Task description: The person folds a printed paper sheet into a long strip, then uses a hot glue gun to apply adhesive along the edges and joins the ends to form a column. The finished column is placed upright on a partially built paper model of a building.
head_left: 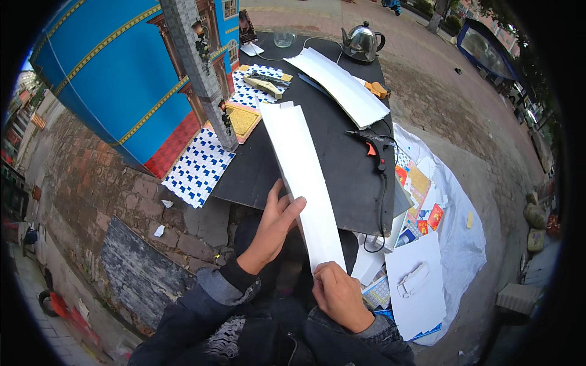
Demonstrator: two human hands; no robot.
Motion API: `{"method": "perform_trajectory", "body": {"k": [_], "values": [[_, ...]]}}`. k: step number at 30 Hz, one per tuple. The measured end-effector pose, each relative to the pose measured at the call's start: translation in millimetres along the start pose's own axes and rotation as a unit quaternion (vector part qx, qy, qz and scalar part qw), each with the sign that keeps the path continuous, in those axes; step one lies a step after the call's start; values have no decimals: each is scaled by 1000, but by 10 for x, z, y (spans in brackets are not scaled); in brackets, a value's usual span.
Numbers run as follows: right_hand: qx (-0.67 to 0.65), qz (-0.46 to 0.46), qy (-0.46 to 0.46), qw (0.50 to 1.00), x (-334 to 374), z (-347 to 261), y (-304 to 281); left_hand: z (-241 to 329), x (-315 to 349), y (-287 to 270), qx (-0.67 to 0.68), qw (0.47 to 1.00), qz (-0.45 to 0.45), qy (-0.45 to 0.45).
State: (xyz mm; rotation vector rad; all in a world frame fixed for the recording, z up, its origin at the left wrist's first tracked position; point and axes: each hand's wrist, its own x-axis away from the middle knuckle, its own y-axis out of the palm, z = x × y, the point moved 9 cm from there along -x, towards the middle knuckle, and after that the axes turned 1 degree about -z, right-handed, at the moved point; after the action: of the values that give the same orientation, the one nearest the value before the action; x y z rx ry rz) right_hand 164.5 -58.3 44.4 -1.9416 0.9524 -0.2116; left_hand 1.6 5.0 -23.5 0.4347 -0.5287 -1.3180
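Observation:
A long folded strip of white card (pixel 305 177) slants from the table's middle toward me, its far end showing small folded flaps. My left hand (pixel 278 219) grips its left edge about midway, thumb on top and fingers underneath. At the near end my right hand (pixel 340 293) is closed on the strip's corner, fingers curled. A hot glue gun (pixel 379 148) with a red trigger lies to the right of the strip, its black cord hanging over the edge. Left of the strip's far end lies a cream-coloured stapler (pixel 264 86).
A blue model building (pixel 116 67) with a grey pillar (pixel 198 67) stands at left on the black table (pixel 262 177). White card sheets (pixel 339 82), a steel kettle (pixel 362 43) and a glass jar (pixel 283 38) stand farther back. Paper scraps and card lie on white plastic sheeting (pixel 464 244) at right.

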Motion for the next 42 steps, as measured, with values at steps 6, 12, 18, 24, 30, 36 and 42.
{"method": "perform_trajectory", "body": {"k": [6, 12, 18, 24, 30, 36, 42], "values": [[-117, -22, -71, 990, -431, -113, 15, 152, -268, -103, -137, 990, -2, 37], [-316, 249, 69, 913, -1046, 693, -732, 234, -98, 63, -272, 953, -70, 118], [-489, 237, 127, 830, -1220, 776, -355, 135, 50, 240, -209, 965, -91, 128], [-546, 222, 128, 798, -1125, 775, -247, 130, -29, 249, -159, 974, -126, 101], [-605, 198, 109, 763, -1148, 743, -192, 163, -53, 263, -185, 971, -59, 141], [-533, 197, 74, 819, -1129, 596, -341, 209, -45, 252, -261, 956, -28, 128], [-556, 240, 67, 793, -1163, 568, -427, 459, -28, 502, -271, 935, -113, 196]]}}
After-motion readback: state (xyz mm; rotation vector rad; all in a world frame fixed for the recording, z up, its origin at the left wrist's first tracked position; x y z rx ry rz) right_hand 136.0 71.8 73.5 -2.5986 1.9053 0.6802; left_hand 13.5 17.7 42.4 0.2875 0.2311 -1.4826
